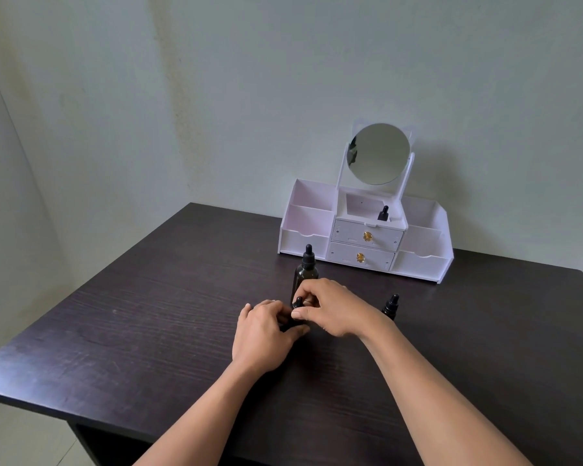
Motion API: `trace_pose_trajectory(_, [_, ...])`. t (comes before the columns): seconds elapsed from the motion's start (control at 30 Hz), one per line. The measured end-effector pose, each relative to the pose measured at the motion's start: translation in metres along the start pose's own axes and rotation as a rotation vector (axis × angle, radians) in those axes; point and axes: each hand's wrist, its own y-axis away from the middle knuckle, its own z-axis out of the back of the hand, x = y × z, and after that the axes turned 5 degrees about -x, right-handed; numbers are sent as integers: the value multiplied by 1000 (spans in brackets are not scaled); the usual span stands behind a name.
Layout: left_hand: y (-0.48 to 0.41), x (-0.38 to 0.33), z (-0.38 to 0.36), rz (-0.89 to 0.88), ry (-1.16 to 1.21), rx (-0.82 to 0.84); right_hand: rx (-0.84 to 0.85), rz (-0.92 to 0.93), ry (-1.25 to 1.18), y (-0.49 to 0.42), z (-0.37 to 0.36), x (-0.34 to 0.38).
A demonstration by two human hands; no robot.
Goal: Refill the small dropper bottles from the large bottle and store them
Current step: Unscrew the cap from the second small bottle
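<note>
A small black dropper bottle stands on the dark table, mostly hidden between my hands. My left hand grips its body. My right hand pinches its dropper cap from above. Just behind them stands the large dark dropper bottle, capped and upright. A second small dropper bottle stands to the right of my right wrist. A third small bottle sits in the top middle compartment of the white organizer.
The white organizer with a round mirror, two drawers and open side compartments stands at the back of the table against the wall. The table's left edge and front edge lie close to my forearms.
</note>
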Motion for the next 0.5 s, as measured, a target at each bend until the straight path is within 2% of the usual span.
trace_pose_trajectory(0.17, [2,0,0,-3,8,-17,28,8,-6,2,1,3])
trace_pose_trajectory(0.37, [2,0,-1,-17,-38,-42,-260,-138,-55,13,-11,5])
trace_pose_trajectory(0.5, [2,-1,0,-24,-29,-40,-306,-151,-61,15,-20,8])
